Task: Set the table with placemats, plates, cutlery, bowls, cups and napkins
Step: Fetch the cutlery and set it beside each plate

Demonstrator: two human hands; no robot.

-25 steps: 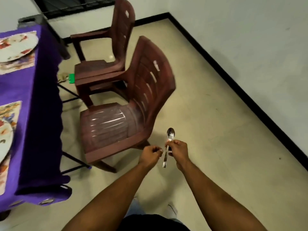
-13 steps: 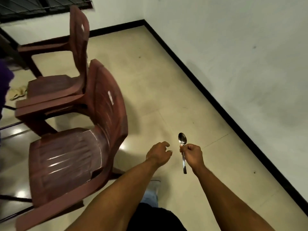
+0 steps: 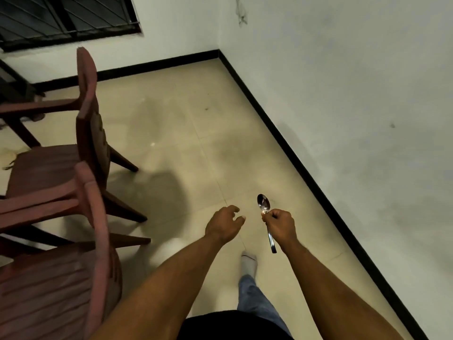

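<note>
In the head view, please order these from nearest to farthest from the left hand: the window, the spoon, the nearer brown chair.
1. spoon, just right of the left hand, held in the right hand.
2. nearer brown chair, at lower left.
3. window, top left, on the far wall.

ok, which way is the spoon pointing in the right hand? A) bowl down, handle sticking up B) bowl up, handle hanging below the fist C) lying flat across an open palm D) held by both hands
B: the right hand grips the spoon near its neck, the bowl standing above the fist and the handle hanging below it; the left hand is apart from it and holds nothing.
</note>
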